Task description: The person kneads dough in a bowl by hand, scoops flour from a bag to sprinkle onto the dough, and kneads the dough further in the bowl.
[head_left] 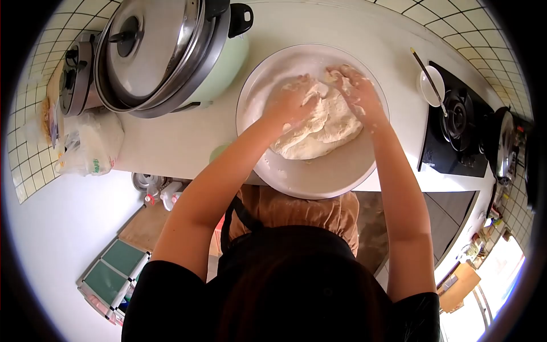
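Note:
A large lump of pale dough (327, 134) lies in a wide, shallow basin (319, 185) on the counter. My left hand (292, 104) grips the dough at its far left edge, its fingers curled over the top and smeared with flour. On the far right edge my right hand (358, 96) holds the dough too, with bits of dough stuck to its fingers. The surface of the lump is uneven and folded. Both fingertips are partly buried in or hidden by the dough. Loose flour and small scraps stick to the basin's inner wall.
Left of the basin stands a big pot with a metal lid (151, 51) on a pale green base. A plastic bag (91, 142) sits at the counter's left end. To the right, a white bowl (431, 85) with a stick across it rests beside a black gas stove (456, 131).

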`<state>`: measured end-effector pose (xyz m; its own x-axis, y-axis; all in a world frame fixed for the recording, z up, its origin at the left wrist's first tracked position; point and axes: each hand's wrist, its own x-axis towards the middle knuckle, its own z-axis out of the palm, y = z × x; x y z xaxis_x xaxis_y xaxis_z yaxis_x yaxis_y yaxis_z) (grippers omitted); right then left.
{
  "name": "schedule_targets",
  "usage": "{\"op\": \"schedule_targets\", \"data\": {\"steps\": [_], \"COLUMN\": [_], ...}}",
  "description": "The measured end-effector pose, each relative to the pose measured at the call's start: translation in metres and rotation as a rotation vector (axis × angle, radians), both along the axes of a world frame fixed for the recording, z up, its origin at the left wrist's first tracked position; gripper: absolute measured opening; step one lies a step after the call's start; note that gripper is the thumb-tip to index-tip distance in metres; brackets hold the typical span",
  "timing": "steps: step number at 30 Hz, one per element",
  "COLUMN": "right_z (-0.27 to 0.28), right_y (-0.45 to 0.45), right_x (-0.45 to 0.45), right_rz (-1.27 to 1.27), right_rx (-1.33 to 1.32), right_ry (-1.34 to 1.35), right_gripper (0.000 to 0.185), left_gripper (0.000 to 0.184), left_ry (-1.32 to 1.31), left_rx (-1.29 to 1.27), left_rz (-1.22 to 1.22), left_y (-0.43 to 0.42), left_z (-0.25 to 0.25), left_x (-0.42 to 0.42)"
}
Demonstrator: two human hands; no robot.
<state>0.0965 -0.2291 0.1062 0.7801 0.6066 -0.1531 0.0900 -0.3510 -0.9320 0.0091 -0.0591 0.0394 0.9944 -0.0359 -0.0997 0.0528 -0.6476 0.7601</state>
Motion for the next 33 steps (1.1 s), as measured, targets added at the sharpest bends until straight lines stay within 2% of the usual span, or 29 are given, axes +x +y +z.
{"op": "schedule_targets", "data": {"steps": [1,2,3,5,7,9,11,13,15,16,19,20,22,24,25,26,27,29,31,33], "right_z": [0.005,0.007,0.008,-0.036,-0.041,-0.045,-0.105,-0.106,-0.092,-0.098,-0.096,-0.093,-0.087,-0.084,-0.071,-0.058,-0.056,-0.06,-0.056,-0.052], "right_y": [-0.013,-0.025,-0.037,-0.081,-0.078,-0.046,-0.055,-0.045,-0.026,-0.025,-0.031,-0.035,-0.042,-0.036,-0.027,-0.02,-0.014,-0.008,-0.003,-0.005], "right_x": [-0.003,-0.007,-0.011,-0.034,-0.059,-0.083,-0.099,-0.104,-0.103,-0.098,-0.059,-0.04,-0.008,0.005,0.006,-0.004,-0.016,-0.04,-0.071,-0.098], "right_rz": [-0.08,-0.159,-0.234,0.132,0.045,-0.503,-0.273,-0.334,-0.685,-0.706,-0.676,-0.617,-0.503,-0.42,-0.378,-0.383,-0.348,-0.273,-0.234,-0.161], "right_rx": [-0.112,-0.223,-0.333,-0.666,-0.838,-0.811,-0.893,-0.806,-0.546,-0.552,-0.44,-0.395,-0.304,-0.366,-0.397,-0.391,-0.436,-0.531,-0.545,-0.517], "right_ry": [0.104,0.213,0.326,-0.091,-0.129,0.22,-0.037,-0.117,-0.023,-0.1,0.096,0.133,0.203,0.035,-0.047,-0.08,-0.234,-0.545,-0.7,-0.728], "right_gripper": [0.029,0.03,0.031,0.033,0.038,0.049,0.062,0.077,0.092,0.095,0.086,0.083,0.076,0.07,0.068,0.061,0.056,0.047,0.035,0.032], "left_gripper": [0.042,0.037,0.034,0.032,0.033,0.032,0.03,0.029,0.03,0.034,0.036,0.042,0.046,0.048,0.049,0.048,0.047,0.042,0.037,0.033], "left_ry": [-0.118,-0.124,-0.007,0.058,0.177,0.2,0.148,0.09,0.028,0.106,0.092,0.087,-0.297,-0.301,-0.301,-0.101,0.103,-0.187,-0.182,-0.176], "left_rx": [-0.115,-0.172,-0.199,-0.245,-0.244,-0.143,0.049,0.145,0.163,0.118,0.032,0.003,0.067,-0.027,-0.075,-0.215,-0.353,-0.437,-0.509,-0.47], "left_rz": [0.066,0.123,0.151,0.204,0.194,0.182,0.173,0.219,0.305,0.337,0.456,0.439,0.176,0.149,0.136,0.285,0.432,0.339,0.451,0.387], "left_y": [0.003,0.009,0.014,0.018,0.022,0.023,0.021,0.016,0.003,-0.005,-0.035,-0.045,-0.055,-0.059,-0.06,-0.065,-0.067,-0.042,-0.021,-0.009], "left_z": [0.015,0.051,0.081,0.095,0.078,0.049,0.015,0.0,-0.005,-0.002,-0.007,-0.017,-0.037,-0.04,-0.024,-0.008,0.008,0.011,0.026,0.038], "left_x": [0.0,0.001,0.001,-0.006,-0.018,-0.028,-0.046,-0.059,-0.072,-0.076,-0.086,-0.089,-0.102,-0.101,-0.095,-0.088,-0.082,-0.071,-0.046,-0.021]}}
